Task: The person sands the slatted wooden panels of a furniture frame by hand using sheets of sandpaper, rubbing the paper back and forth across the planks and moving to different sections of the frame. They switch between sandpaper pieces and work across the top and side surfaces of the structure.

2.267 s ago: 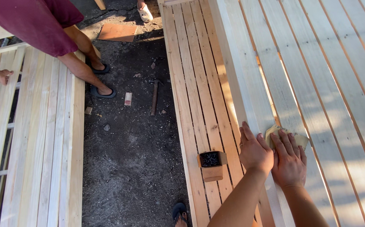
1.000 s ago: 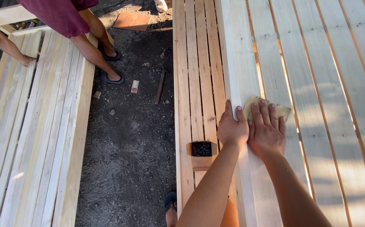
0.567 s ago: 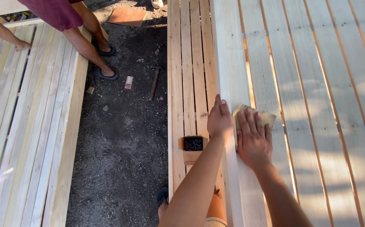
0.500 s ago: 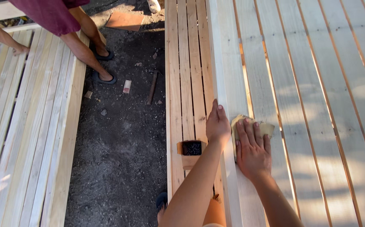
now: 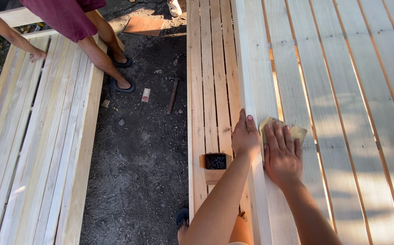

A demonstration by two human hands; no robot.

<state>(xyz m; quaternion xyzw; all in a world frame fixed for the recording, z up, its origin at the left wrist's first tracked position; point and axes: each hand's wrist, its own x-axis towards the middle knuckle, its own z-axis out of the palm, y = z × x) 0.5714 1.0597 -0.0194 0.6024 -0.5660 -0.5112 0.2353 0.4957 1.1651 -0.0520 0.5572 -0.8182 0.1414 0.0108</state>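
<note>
Your right hand (image 5: pixel 282 154) lies flat, fingers spread, pressing a tan sheet of sandpaper (image 5: pixel 292 132) onto a pale plank of the slatted bench (image 5: pixel 356 90); only the sheet's far corners show past your fingertips. Just beside it, your left hand (image 5: pixel 245 138) rests open on the raised edge board (image 5: pixel 244 68), fingers together and pointing away from you, gripping nothing. The two hands sit close, nearly touching at the thumbs. Below and to the left of your left hand, a small open cardboard box of dark nails (image 5: pixel 215 161) sits on the lower slatted seat (image 5: pixel 208 68). Farther left lies bare dark dirt ground (image 5: pixel 138 172), where a hammer (image 5: pixel 173 93) and a small wood offcut (image 5: pixel 146 94) rest well apart from your hands. Your own sandalled foot (image 5: pixel 182 222) shows at the bottom edge. Across the dirt, another slatted bench (image 5: pixel 38 149) runs along the left side, and a second person in a maroon shirt (image 5: pixel 65 16) stands there in dark sandals, one hand (image 5: pixel 37 55) set on its boards. A flat piece of brown cardboard (image 5: pixel 144 26) lies on the ground beyond.
</note>
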